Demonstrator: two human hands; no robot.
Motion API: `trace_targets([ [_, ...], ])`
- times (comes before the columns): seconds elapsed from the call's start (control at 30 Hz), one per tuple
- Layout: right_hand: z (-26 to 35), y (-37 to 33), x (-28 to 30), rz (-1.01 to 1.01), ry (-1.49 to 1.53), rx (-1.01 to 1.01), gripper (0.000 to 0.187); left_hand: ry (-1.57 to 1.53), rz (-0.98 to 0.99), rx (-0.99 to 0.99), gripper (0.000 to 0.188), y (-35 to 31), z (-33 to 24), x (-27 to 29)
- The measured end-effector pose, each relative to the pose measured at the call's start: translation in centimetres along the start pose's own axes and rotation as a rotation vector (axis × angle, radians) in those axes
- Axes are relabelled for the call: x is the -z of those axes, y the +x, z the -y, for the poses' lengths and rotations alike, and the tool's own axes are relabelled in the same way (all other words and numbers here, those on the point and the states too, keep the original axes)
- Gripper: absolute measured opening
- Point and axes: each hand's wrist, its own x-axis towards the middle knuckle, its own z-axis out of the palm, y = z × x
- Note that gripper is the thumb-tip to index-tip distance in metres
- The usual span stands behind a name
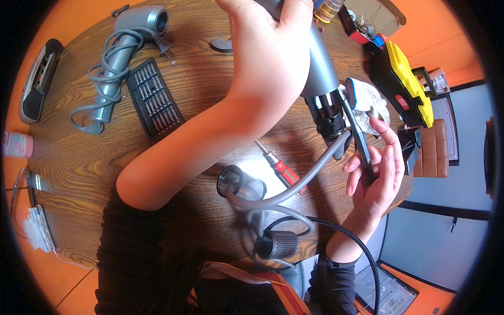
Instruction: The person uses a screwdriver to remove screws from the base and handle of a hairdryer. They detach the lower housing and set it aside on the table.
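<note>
My left hand (265, 50) is wrapped round a grey hair dryer (321, 68), held tilted above the table; its upper part is out of view. From its lower end sticks a ribbed black inner part (328, 118), with a grey cord (320, 164) running out. A slim dark tool (358, 131), its exact kind unclear, is in my right hand (382, 170), fingers closed round its lower end. The tool's tip meets the rim between the grey shell and the black part. Below, the cord loops by a clear smoky cylinder (251, 188) and a perforated grey sleeve (277, 245).
A red-handled screwdriver (283, 169) lies under the cord. At left are a second hair dryer (116, 68) with wound cord and a bit case (155, 100). A yellow-and-black toolbox (404, 84) and a crumpled white glove-like item (367, 100) lie at right. A black cable (362, 244) crosses the front.
</note>
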Motion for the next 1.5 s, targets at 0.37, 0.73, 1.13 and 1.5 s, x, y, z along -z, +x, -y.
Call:
trace_targets([
  [0.37,-0.1,0.4,0.6,0.086,-0.927,0.697,0.033,0.016,-0.037,0.103,0.032,0.3,0.0,0.0],
  [0.73,0.9,-1.3,0.4,-0.034,-0.370,0.061,0.019,-0.161,-0.008,0.105,0.024,-0.8,-0.3,-0.7],
  [1.13,0.8,-1.1,0.7,-0.077,-0.253,0.136,0.024,-0.270,0.007,0.112,0.021,-0.6,-0.3,-0.5],
  [1.5,0.8,-0.5,1.0,-0.028,-0.747,0.506,0.024,-0.200,-0.096,0.079,0.023,-0.7,-0.1,-1.0],
])
